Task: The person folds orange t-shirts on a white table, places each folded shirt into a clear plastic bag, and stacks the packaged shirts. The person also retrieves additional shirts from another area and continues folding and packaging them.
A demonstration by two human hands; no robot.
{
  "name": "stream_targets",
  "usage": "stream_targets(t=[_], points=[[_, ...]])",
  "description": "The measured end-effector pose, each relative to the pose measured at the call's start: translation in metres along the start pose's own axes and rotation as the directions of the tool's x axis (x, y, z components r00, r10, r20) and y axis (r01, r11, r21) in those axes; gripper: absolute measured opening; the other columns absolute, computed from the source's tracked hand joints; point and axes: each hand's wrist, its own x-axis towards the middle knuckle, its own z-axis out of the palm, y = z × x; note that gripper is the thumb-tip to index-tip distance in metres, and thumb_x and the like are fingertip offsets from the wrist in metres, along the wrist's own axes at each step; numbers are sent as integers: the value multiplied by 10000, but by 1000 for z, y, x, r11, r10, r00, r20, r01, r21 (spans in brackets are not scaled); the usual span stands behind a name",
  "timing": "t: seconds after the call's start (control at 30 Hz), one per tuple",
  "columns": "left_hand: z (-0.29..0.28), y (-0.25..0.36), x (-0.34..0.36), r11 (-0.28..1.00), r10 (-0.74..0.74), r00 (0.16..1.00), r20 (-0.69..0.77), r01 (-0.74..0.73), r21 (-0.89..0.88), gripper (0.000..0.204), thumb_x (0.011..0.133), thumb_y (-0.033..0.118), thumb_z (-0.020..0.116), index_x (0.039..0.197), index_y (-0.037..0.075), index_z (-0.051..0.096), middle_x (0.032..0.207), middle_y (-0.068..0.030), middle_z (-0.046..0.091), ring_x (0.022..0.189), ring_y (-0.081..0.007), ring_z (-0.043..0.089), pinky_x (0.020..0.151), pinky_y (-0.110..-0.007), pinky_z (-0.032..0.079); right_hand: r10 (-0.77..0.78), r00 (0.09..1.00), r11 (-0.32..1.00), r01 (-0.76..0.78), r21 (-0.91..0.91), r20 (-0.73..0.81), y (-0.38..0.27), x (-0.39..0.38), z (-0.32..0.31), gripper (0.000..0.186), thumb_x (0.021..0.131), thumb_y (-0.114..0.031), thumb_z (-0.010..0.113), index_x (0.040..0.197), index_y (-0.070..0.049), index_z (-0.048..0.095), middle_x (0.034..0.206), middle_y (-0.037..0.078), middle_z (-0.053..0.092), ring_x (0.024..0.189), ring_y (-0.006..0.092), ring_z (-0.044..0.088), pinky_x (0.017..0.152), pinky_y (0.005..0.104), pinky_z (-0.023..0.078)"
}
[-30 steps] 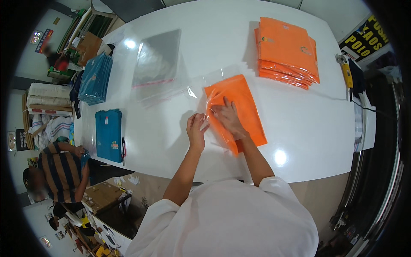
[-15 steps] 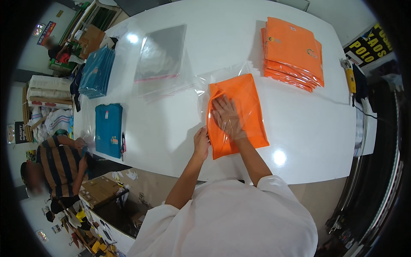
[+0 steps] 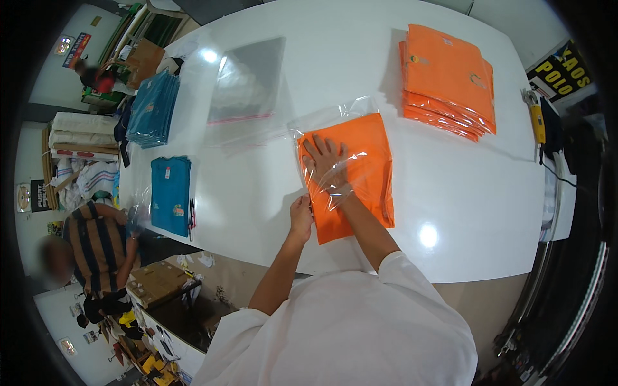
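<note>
An orange folded garment (image 3: 370,145) lies slightly tilted on the white table, with a clear plastic bag (image 3: 335,109) around it. My right hand (image 3: 325,164) is under the clear film, fingers spread flat on the orange fabric. At the lower left edge of the garment, my left hand (image 3: 300,215) has its fingers closed on that edge; their tips are partly hidden. Above and left of this bundle lie flat clear bags (image 3: 248,80) with pink strips.
Bagged orange stack (image 3: 450,80) at upper right. Blue bagged stack (image 3: 151,106), blue folded shirt (image 3: 168,190) and pens (image 3: 192,212) at left. Yellow-black corded tool (image 3: 538,125) at right edge. A co-worker in striped top (image 3: 96,251) stands left, holding something blue. Table (image 3: 470,193) curves.
My right hand went from bent fingers to spread flat under the film and shifted up-left. My left hand moved lower and closed on the garment's edge. The bag now lies over more of the garment.
</note>
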Motion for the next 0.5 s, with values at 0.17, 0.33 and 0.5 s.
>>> stream_targets(t=[0.17, 0.33, 0.5], points=[[1, -5, 3, 996, 69, 992, -105, -63, 61, 293, 1100, 286, 488, 1052, 44, 645, 867, 2, 615, 714, -81, 527, 608, -293, 446, -29, 998, 997, 34, -72, 63, 7, -3, -1, 459, 1004, -447, 519, 1430, -307, 616, 1577, 95, 440, 1410, 363, 412, 1094, 742, 224], [-6, 4, 3, 1000, -20, 998, -58, 21, 20, 293, 1087, 300, 500, 1078, 40, 635, 943, -8, 637, 753, -109, 591, 621, -310, 487, -37, 995, 956, 63, -285, 95, -5, 1, 7, 511, 1019, -512, 475, 1508, -374, 526, 1587, 125, 422, 1458, 423, 342, 1124, 810, 141], [-24, 20, 7, 997, -17, 999, -35, 20, 70, 311, 1081, 313, 499, 1113, 32, 629, 988, -30, 643, 763, -137, 626, 635, -338, 518, 28, 984, 974, 13, -225, 177, -23, 19, 6, 537, 1020, -515, 496, 1532, -353, 501, 1590, 127, 427, 1463, 439, 328, 1120, 830, 172]])
